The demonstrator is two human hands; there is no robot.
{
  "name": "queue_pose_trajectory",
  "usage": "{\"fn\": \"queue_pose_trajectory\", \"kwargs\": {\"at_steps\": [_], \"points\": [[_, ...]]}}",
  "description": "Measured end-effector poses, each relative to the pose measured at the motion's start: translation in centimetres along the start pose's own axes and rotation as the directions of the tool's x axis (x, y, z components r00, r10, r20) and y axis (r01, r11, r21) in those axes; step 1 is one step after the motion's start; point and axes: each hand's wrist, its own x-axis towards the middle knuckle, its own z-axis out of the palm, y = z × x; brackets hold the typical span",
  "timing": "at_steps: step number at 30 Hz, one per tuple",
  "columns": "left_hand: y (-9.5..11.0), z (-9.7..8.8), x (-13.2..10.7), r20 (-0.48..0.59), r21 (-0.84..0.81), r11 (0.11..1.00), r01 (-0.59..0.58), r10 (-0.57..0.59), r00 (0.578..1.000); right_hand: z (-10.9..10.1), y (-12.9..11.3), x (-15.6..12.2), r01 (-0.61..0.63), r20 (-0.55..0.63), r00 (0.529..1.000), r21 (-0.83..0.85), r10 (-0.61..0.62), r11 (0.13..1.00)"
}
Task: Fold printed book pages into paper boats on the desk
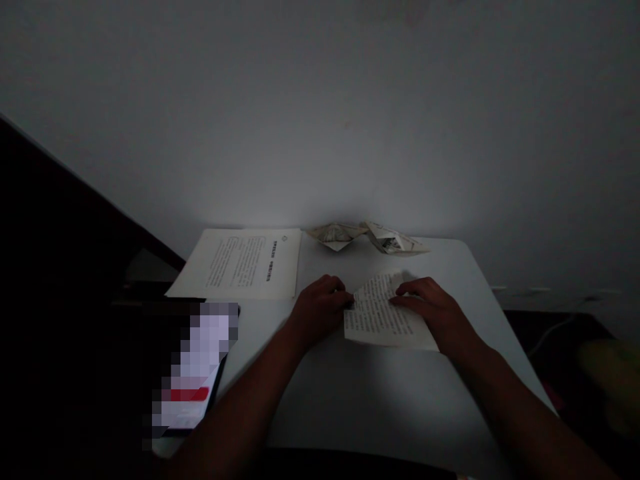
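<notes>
A partly folded sheet of printed paper lies on the white table in front of me. My left hand is curled, its fingertips pinching the sheet's left edge. My right hand lies on the sheet's right side, fingers pressing the paper down. Two finished folded paper boats rest at the back of the table by the wall.
A stack of printed pages lies at the back left. A phone with a lit screen sits at the table's left edge. The room is dim; a white wall rises behind, dark furniture on the left, a cable on the floor at right.
</notes>
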Motion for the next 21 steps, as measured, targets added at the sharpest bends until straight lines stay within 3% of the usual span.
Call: {"fn": "queue_pose_trajectory", "kwargs": {"at_steps": [3,9,21], "points": [[0.0,-0.1,0.0,0.091,0.022,0.999,0.044,-0.046,0.995,-0.1,0.2,-0.2,-0.005,0.061,0.998,0.004,0.004,1.0],[0.0,-0.4,-0.1,0.144,0.01,0.994,0.105,-0.105,0.984,-0.1,0.8,-0.3,-0.019,0.189,0.982,0.002,0.018,1.0],[0.5,-0.8,0.2,0.181,0.078,0.973,0.215,-0.226,0.957,0.7,1.0,0.0,-0.013,0.143,0.99,0.0,0.012,1.0]]}}
